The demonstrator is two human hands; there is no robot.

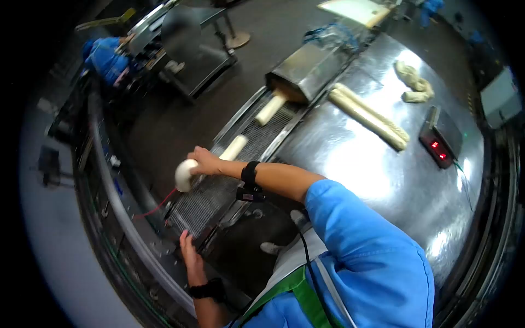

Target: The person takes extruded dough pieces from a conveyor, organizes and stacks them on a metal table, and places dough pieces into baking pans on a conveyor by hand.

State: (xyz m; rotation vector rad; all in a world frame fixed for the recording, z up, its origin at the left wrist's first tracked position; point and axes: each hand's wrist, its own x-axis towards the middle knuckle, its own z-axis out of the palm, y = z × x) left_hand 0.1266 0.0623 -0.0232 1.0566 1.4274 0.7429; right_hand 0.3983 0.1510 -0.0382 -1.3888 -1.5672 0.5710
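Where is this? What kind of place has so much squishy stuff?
It looks like a food factory, maybe for dough. Pale dough-like rolls lie on a mesh conveyor, and a thick strip lies on a big metal table.

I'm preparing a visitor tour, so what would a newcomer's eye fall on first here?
Probably the long pale roll lying on the shiny metal table, and the glowing red digits on the box to its right. The smooth white lump in the right hand, over the mesh belt, likely draws the eye next.
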